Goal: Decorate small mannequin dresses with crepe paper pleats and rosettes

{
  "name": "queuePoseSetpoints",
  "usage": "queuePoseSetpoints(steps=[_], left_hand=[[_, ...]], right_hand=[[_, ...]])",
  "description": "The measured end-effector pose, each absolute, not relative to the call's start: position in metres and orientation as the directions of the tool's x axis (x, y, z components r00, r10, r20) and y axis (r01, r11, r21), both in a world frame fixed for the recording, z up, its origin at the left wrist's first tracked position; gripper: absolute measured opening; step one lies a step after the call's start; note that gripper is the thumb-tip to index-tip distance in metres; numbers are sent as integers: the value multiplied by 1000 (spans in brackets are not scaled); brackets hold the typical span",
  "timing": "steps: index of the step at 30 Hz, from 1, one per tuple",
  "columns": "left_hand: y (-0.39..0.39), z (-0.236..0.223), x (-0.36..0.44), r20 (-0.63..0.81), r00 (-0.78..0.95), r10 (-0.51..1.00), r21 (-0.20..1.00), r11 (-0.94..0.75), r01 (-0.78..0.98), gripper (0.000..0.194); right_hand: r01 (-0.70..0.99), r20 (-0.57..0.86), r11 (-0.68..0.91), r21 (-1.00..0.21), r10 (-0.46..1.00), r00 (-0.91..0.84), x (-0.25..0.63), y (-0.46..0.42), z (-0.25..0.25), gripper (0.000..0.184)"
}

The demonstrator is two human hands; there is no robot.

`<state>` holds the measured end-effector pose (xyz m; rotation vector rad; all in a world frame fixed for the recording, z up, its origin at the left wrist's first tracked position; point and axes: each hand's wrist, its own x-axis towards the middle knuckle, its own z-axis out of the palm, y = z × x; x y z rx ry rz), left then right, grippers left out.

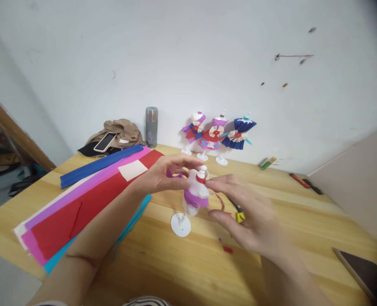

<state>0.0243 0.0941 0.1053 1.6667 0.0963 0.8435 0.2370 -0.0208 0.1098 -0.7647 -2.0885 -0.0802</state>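
A small white toy mannequin (191,209) on a round white base (181,225) leans a little in front of me. Round its neck is a red band (200,180), and a purple paper wrap (195,199) goes round its chest. My left hand (163,175) grips the mannequin at the shoulder, its thumb on the near side and fingers behind. More purple paper (175,174) shows inside that hand. My right hand (248,208), smeared by motion, is on the other side with thumb and fingers apart; its fingertips are close to the neck, and contact is unclear.
Three dressed mannequins (216,134) stand by the wall beside a flask (151,127). Coloured paper sheets (89,199), a cap (101,148) and a phone (105,142) lie left. Rightward are a yellow-handled tool (240,217), red scraps (227,249) and a dark phone (363,272).
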Motion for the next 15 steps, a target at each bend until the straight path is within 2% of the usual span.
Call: queuePoseSetpoints(steps=[3,6,11,15], left_hand=[[90,113,21,435,744,508,892,-358,-277,37],[88,119,20,425,751,505,891,-381,-247,36],[86,118,21,411,743,528,901,-359,-244,35],[81,117,26,381,713,588,910,-375,-177,39]], right_hand=[[558,699,807,-192,512,-500,238,-20,109,54],[585,729,804,-107,463,-503,234,-16,103,57],[657,887,754,33,280,-366,216,-3,85,55],[712,949,702,22,211,-236,207,2,74,46]])
